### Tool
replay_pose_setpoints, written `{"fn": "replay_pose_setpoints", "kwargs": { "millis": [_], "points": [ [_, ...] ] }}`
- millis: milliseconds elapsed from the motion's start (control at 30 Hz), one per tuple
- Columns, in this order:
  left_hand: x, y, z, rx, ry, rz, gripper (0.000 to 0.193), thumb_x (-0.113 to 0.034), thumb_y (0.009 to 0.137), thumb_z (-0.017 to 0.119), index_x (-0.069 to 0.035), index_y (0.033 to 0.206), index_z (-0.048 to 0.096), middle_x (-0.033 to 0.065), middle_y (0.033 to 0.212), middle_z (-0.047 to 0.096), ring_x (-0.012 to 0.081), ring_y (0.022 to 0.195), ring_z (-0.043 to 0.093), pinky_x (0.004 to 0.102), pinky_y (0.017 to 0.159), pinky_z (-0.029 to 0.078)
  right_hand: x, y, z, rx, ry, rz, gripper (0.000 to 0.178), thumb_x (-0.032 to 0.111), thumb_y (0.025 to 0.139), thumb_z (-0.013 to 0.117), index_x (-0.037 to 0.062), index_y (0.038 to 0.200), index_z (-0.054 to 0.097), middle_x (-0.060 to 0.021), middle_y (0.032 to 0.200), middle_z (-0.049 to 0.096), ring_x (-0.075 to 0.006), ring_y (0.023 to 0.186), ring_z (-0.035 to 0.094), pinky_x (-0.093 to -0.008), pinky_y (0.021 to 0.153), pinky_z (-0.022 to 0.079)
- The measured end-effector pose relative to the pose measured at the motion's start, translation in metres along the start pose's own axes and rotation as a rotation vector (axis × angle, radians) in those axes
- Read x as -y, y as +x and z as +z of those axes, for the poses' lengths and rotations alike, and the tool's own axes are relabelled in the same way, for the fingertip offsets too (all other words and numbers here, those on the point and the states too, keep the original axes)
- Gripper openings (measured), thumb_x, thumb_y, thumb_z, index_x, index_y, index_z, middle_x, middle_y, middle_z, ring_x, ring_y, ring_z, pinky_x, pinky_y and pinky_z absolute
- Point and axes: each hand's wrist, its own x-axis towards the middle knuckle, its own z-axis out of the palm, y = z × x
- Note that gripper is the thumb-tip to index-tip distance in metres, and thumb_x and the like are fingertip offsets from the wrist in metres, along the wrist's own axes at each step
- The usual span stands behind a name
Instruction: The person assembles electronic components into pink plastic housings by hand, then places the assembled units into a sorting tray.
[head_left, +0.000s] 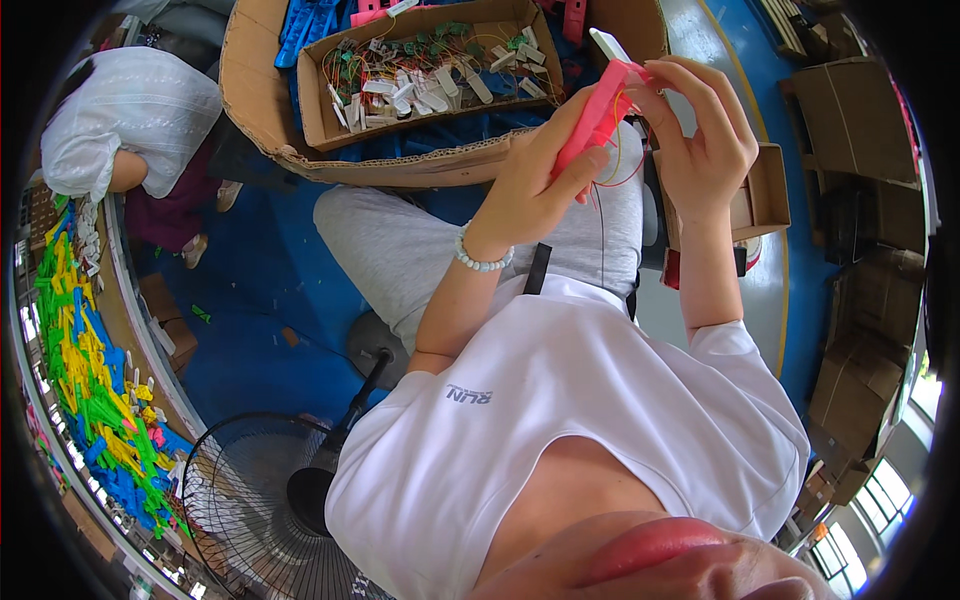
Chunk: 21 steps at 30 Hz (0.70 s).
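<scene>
Up in front of me, my left hand [535, 190] is wrapped round a long pink plastic shell [594, 122], its thumb pressed along the near side. A white plastic piece [609, 45] sticks out at the shell's far end. Thin red and yellow wires [622, 172] loop out of the shell and hang below it. The bent fingers of my right hand [708, 145] pinch together at the shell's far right end, by the wires. What exactly lies between those fingertips is too small to make out.
Ahead stands a large cardboard box [400, 172] with blue and pink parts. On top, a smaller carton [315, 100] holds white pieces and wired circuit boards. A fan [270, 490] is at lower left, by a table of coloured parts [95, 390]. Another person [130, 120] sits far left.
</scene>
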Motion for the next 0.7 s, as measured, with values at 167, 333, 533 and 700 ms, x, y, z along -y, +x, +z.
{"fn": "replay_pose_setpoints", "kwargs": {
  "millis": [167,333,533,700],
  "points": [
    [-0.009,-0.001,-0.008,-0.068,0.248,0.151,0.054,-0.015,0.092,0.062,0.001,0.14,0.043,0.0184,0.099,0.062,0.0312,0.076,0.064,0.0363,0.069,0.051,0.013,-0.006,0.001,0.026,0.22,0.279,0.023,0.0,0.077,0.079,-0.0028,0.098,0.07,-0.0116,0.094,0.067,-0.018,0.079,0.067,-0.0263,0.07,0.055],
    [-0.009,0.0,-0.014,-0.011,0.468,0.285,0.06,-0.02,0.091,0.063,-0.002,0.143,0.04,0.0196,0.086,0.052,0.039,0.075,0.056,0.0428,0.063,0.044,0.017,-0.014,-0.002,0.013,0.421,0.427,0.026,-0.008,0.078,0.074,-0.0074,0.103,0.065,-0.0109,0.098,0.066,-0.017,0.09,0.063,-0.0283,0.08,0.052],
    [-0.011,0.0,-0.013,-0.101,0.375,0.34,0.061,-0.019,0.094,0.061,-0.004,0.147,0.037,0.0166,0.099,0.061,0.0316,0.077,0.061,0.0393,0.071,0.049,0.016,-0.016,-0.005,-0.056,0.687,0.489,0.034,-0.011,0.078,0.069,-0.0069,0.109,0.058,-0.0096,0.102,0.063,-0.0167,0.098,0.058,-0.0351,0.089,0.049],
    [-0.02,-0.006,-0.011,-0.008,0.088,0.057,0.058,-0.02,0.097,0.057,-0.005,0.149,0.035,0.0083,0.096,0.063,0.014,0.063,0.057,0.0276,0.061,0.05,0.018,-0.002,-0.006,0.112,0.094,-0.038,0.037,-0.01,0.067,0.072,-0.0058,0.103,0.066,-0.0121,0.097,0.061,-0.0214,0.082,0.06,-0.0313,0.072,0.051]
  ]
}}
